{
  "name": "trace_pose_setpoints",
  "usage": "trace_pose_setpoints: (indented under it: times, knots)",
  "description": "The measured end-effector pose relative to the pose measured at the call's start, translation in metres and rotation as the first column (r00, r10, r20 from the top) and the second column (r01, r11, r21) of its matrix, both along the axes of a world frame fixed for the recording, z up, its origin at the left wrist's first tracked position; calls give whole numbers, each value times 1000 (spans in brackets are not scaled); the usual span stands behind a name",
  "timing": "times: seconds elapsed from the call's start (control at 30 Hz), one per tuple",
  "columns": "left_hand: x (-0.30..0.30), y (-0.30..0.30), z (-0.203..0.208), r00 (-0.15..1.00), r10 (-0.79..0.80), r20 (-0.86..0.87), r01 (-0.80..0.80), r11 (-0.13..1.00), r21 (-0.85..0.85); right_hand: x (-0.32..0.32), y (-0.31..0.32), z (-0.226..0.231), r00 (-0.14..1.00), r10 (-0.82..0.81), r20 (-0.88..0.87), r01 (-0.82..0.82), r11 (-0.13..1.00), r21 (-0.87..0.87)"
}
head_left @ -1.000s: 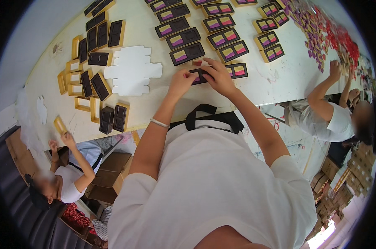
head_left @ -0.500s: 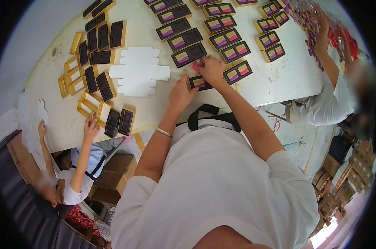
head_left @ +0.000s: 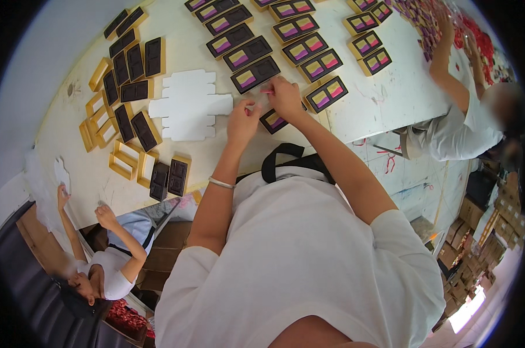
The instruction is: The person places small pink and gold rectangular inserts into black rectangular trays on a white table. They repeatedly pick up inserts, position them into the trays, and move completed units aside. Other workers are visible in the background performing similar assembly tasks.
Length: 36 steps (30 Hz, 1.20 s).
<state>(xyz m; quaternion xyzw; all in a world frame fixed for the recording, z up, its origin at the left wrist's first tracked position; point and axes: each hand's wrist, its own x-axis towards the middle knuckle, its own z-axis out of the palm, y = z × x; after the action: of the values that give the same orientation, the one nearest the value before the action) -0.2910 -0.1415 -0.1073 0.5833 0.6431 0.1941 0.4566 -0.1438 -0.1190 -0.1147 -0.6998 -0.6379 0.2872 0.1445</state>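
My left hand (head_left: 243,120) hovers at the near side of the box rows, thumb and fingers curled together beside a faint, translucent scrap that looks like clear film. Close by, my right hand (head_left: 287,101) pinches a small pink packet (head_left: 266,90) at its fingertips. Beneath the right hand lies a black-and-gold box (head_left: 273,121) with a purple-and-gold packet in one compartment; the hand partly covers the rest of it. Just to the right, another box (head_left: 326,94) holds two coloured packets. Ahead of my hands, a box (head_left: 255,75) has one filled compartment and one bare black one.
A white unfolded carton (head_left: 188,105) lies left of my hands. Beyond it are several black-lined boxes (head_left: 145,130) and gold frames (head_left: 124,159). Co-workers reach over the table at left and right. Loose packets (head_left: 423,23) are heaped at far right.
My left hand has come off the near box and risen toward my right fingertips. The pink packet has shifted slightly left. The left co-worker's hand has withdrawn from the gold frames.
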Motion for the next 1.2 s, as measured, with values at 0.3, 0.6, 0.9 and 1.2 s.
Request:
trace_pose_setpoints:
  times: [0.3,0.6,0.9,1.2]
  knots:
    - [13,-18,45,801,218,557,115,858,-501,37,-79,67,840,432,-328,-262,853,451]
    - [16,-25,58,979,-109,-173,118,992,42,86,-55,28,847,525,-81,-464,805,370]
    - [23,-44,31,900,-257,-352,269,963,-16,78,-24,16,821,566,-76,-545,816,192]
    - [-2,-20,40,849,207,486,2,919,-395,61,-29,56,892,352,-282,-307,932,192]
